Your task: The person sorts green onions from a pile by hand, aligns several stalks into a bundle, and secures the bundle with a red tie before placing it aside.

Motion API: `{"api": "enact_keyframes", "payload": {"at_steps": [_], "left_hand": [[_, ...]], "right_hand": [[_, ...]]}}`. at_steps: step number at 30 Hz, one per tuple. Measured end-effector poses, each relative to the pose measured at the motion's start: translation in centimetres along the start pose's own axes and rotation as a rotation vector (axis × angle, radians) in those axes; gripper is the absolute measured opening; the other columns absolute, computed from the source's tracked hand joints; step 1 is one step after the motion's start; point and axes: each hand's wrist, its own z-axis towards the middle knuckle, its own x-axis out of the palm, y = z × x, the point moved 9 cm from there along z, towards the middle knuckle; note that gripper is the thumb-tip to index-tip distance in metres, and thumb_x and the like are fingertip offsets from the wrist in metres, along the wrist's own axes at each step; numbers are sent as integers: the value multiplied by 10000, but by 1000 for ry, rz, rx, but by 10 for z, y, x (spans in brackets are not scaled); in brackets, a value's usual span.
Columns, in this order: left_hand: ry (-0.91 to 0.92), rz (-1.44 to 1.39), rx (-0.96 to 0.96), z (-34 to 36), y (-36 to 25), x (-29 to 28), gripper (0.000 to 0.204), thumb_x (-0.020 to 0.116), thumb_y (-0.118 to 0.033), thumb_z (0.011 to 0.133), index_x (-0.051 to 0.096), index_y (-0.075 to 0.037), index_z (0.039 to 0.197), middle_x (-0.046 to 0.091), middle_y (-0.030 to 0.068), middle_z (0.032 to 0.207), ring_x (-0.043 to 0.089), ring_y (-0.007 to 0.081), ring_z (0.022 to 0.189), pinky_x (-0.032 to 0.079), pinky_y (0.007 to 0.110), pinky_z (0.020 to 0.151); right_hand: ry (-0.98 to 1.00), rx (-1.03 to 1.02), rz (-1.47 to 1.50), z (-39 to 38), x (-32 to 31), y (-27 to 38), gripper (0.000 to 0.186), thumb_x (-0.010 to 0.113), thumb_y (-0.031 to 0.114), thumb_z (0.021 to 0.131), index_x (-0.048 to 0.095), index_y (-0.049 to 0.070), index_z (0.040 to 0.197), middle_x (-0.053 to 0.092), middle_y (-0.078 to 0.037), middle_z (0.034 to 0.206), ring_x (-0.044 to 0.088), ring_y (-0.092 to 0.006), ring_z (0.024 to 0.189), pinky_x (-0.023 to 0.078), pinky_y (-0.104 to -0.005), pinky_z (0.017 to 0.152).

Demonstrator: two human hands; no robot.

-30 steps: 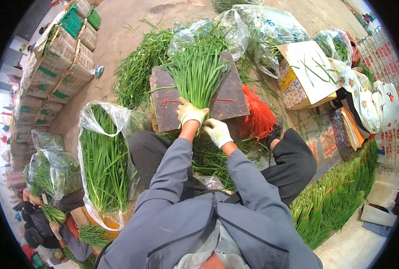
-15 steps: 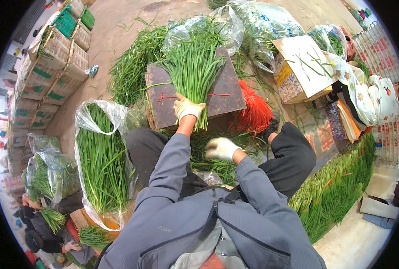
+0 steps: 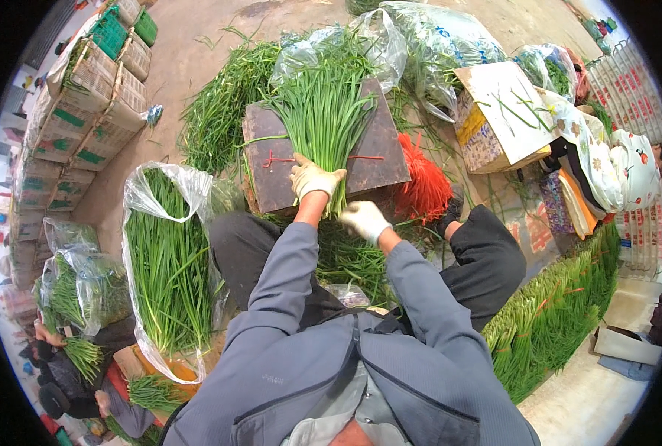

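Grasping the bundle of green stalks (image 3: pixel 327 111) around its lower part, the left hand (image 3: pixel 315 181), in a pale glove, lies over the stalks with its fingers and thumb spread across them. The bundle rests on a low desk (image 3: pixel 383 152) with a dark top, its leaves fanning out toward the far edge and its narrow ends reaching past the near edge. A red tie (image 3: pixel 366 157) shows on both sides of the bundle, passing beneath it.

The right hand (image 3: pixel 365 221), also gloved, is just beside the stalk ends with its fingers curled; it is slightly blurred, and I cannot tell whether it grips anything or touches the stalks.

Just right of the desk lies a heap of red strips (image 3: pixel 424 182). Loose greens (image 3: pixel 227 111) are piled at the desk's far left, and a clear plastic bag (image 3: pixel 190 189) filled with long stalks lies by the person's left knee. To the right, a white board (image 3: pixel 505 93) with a few stray leaves sits tilted on a box (image 3: pixel 485 145). Further down on that side, a long row of greens (image 3: pixel 557 297) shows red ties. At lower left, another person (image 3: pixel 71 379) holds a smaller green bunch (image 3: pixel 83 357).
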Motion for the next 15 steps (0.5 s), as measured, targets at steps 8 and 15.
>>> {"api": "enact_keyframes", "payload": {"at_steps": [8,15], "left_hand": [[15,-22,11,-1,-1,1,1367,870,-562,581,83,10,1541,410,281,1439,432,382,1330,401,434,1092],[4,-38,-8,-2,1,-5,1322,870,-519,611,85,-12,1547,405,265,1450,429,372,1336,401,440,1093]], "right_hand": [[784,277,-1348,-68,14,-132,411,622,353,853,711,72,1140,686,-169,1171,656,-343,1059,504,-412,916],[-589,-278,-741,36,-93,59,280,627,259,865,672,92,1085,668,-195,1054,635,-394,990,516,-466,857]]}}
